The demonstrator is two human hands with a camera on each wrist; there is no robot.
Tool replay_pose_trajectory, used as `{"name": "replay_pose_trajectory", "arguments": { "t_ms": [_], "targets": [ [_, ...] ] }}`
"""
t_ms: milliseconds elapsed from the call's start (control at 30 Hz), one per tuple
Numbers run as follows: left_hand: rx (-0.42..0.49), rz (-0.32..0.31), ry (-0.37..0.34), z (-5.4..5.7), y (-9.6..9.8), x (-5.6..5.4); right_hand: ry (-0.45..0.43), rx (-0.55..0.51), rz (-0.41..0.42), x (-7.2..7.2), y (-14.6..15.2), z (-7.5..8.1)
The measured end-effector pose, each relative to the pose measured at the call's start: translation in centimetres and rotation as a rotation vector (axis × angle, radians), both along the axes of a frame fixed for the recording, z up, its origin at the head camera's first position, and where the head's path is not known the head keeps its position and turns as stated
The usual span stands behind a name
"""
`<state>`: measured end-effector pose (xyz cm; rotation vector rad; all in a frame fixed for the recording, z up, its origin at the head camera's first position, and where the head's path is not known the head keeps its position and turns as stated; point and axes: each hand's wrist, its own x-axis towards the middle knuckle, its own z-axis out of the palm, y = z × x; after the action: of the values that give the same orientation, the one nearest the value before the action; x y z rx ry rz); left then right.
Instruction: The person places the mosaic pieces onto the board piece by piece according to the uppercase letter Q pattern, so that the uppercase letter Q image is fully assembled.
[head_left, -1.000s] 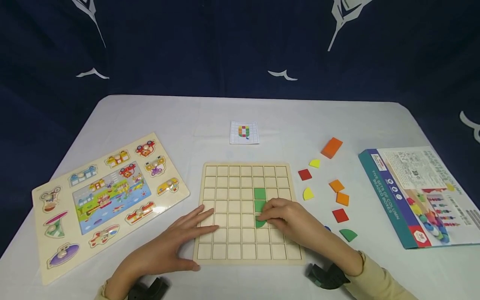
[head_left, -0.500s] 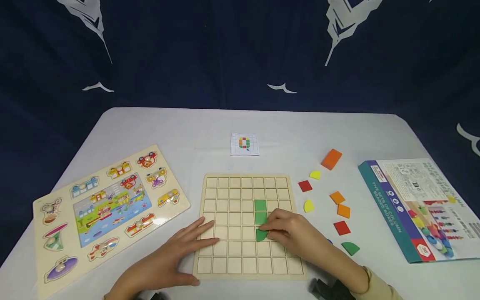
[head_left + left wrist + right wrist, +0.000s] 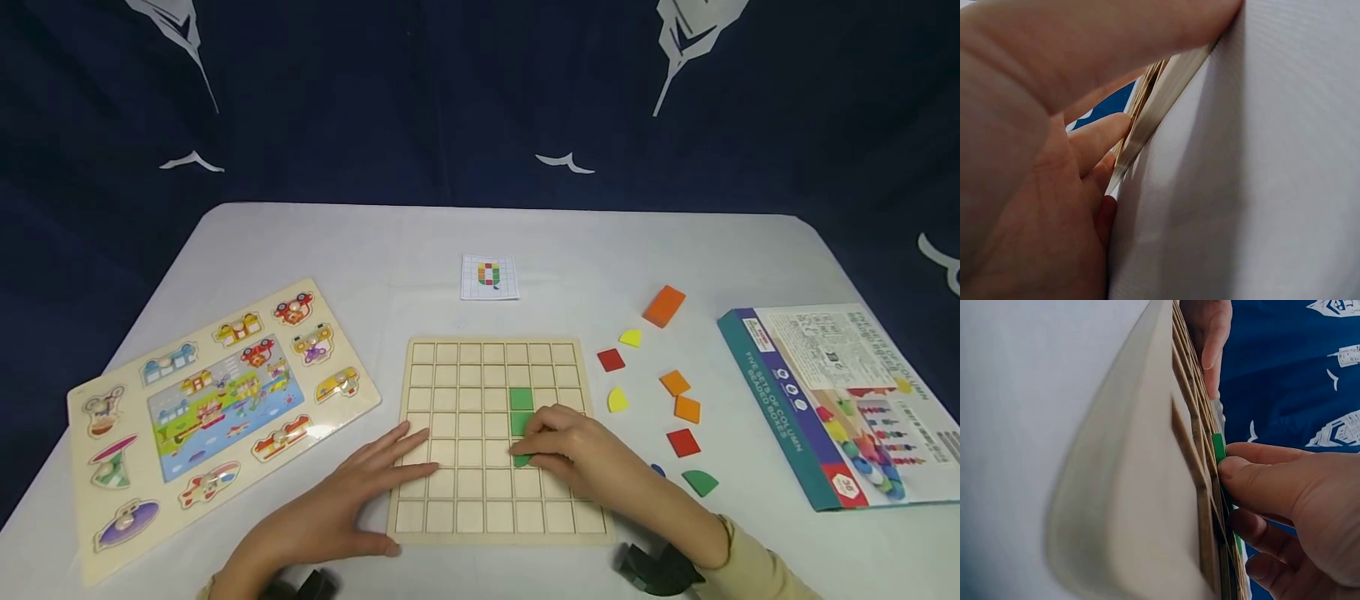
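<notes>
A wooden grid board [image 3: 499, 537] lies on the table before me. Two green square tiles [image 3: 521, 399] sit one below the other in its cells. Just under them, my right hand [image 3: 577, 446] pinches a small green piece [image 3: 522, 461] between thumb and fingers at the grid; the fingers cover much of its outline. The right wrist view shows that green piece [image 3: 1219, 447] standing above the grid bars at the fingertips. My left hand [image 3: 352, 492] spreads over the board's left side, fingers straight, thumb by the front left corner. It holds nothing.
Right of the board lie red squares [image 3: 683, 442], orange squares [image 3: 675, 383], yellow pieces [image 3: 617, 400], a green quarter-round [image 3: 701, 482] and an orange block [image 3: 664, 306]. A box [image 3: 840, 400] lies far right, a peg puzzle [image 3: 225, 417] left, a pattern card [image 3: 489, 277] behind.
The head view tilted down and partly back up. My right fingers have shifted slightly on the green piece, and less of it shows beneath them. The left hand stays in place.
</notes>
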<state>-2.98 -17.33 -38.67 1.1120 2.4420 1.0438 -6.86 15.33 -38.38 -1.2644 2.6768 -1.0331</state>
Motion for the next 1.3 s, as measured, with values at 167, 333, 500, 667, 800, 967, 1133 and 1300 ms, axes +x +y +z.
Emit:
{"name": "replay_pose_trajectory", "arguments": {
  "t_ms": [167, 333, 500, 667, 800, 967, 1133, 1300],
  "targets": [
    [-0.001, 0.002, -0.007, 0.2, 0.0, -0.2, 0.018, 0.003, -0.005, -0.2, 0.0, 0.1],
    [-0.004, 0.006, -0.007, 0.3, 0.0, -0.3, 0.007, -0.008, -0.03, -0.2, -0.3, 0.2],
    [0.007, 0.002, 0.018, 0.2, -0.2, -0.3, -0.029, 0.01, -0.068, -0.3, -0.6, 0.4],
    [0.018, 0.003, 0.03, 0.2, -0.2, -0.2, -0.052, -0.04, -0.094, -0.8, 0.3, 1.2],
    [0.023, -0.002, 0.043, 0.1, -0.2, -0.1, -0.044, -0.156, -0.207, -2.2, 2.8, 2.1],
    [0.014, -0.001, 0.033, 0.2, -0.2, -0.2, -0.172, -0.185, -0.458, -4.6, 6.3, 2.8],
    [0.02, 0.0, 0.019, 0.1, -0.1, -0.1, -0.338, -0.235, -0.645, -6.1, 7.6, 2.3],
    [0.019, 0.004, 0.005, -0.1, 0.1, 0.0, -0.405, -0.235, -0.679, -6.6, 8.0, 1.6]
  ]
}}
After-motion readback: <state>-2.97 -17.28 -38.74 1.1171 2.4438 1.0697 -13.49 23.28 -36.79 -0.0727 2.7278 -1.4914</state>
